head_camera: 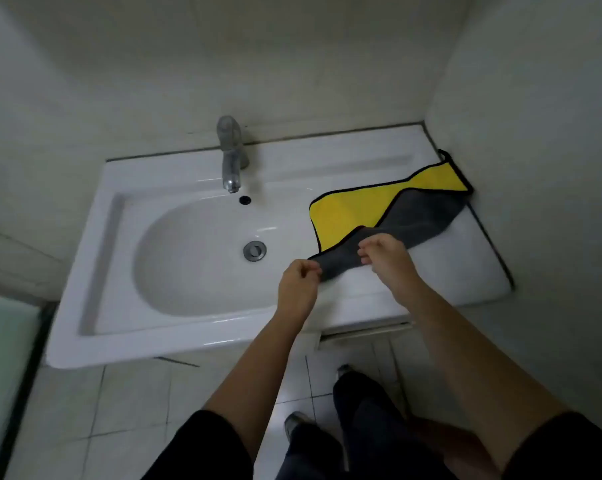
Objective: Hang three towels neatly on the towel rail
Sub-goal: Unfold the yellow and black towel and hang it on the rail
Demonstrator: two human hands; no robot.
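Observation:
A yellow and grey towel point(389, 209) with a black hem lies on the right side of the white sink top, partly folded over so both colours show. My left hand point(297, 285) pinches its near grey corner at the basin's edge. My right hand point(384, 256) pinches the grey edge a little further right. Both arms reach forward from the bottom of the view. No towel rail and no other towels are in view.
The white sink point(95, 271) fills the middle, with a chrome tap point(231, 157) at the back and a drain plug point(254, 251) in the basin. Walls close in behind and on the right. Tiled floor point(126, 403) and my feet lie below.

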